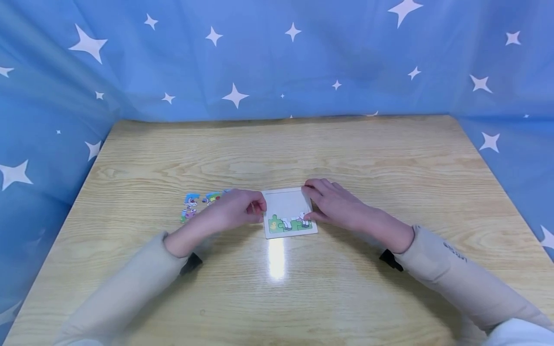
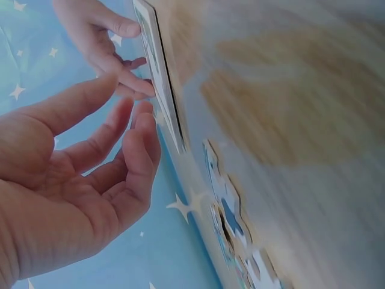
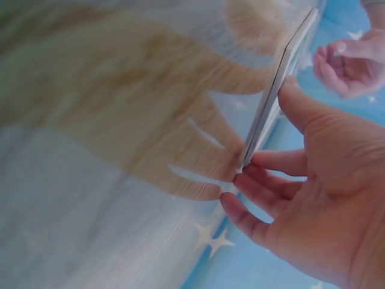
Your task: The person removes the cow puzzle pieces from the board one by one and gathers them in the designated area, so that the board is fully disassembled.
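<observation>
A small white puzzle tray [image 1: 283, 201] lies flat on the table, with green pieces [image 1: 274, 225] fitted along its near side; they show a yellow chick and the legs of a white animal. My right hand [image 1: 335, 204] rests at the tray's right side, thumb on the edge and fingertips at the far right corner. Just off the tray's left edge hovers my left hand [image 1: 238, 209], its fingers loosely curled; the left wrist view shows nothing between them. Loose puzzle pieces [image 1: 191, 201] lie left of that hand, partly hidden by it.
The wooden table [image 1: 346, 298] spreads out around the tray, with a bright light reflection near its front. Blue cloth [image 1: 268, 57] with white stars hangs at the back and both sides. Dark wrist devices [image 1: 391, 260] peek out under the sleeves.
</observation>
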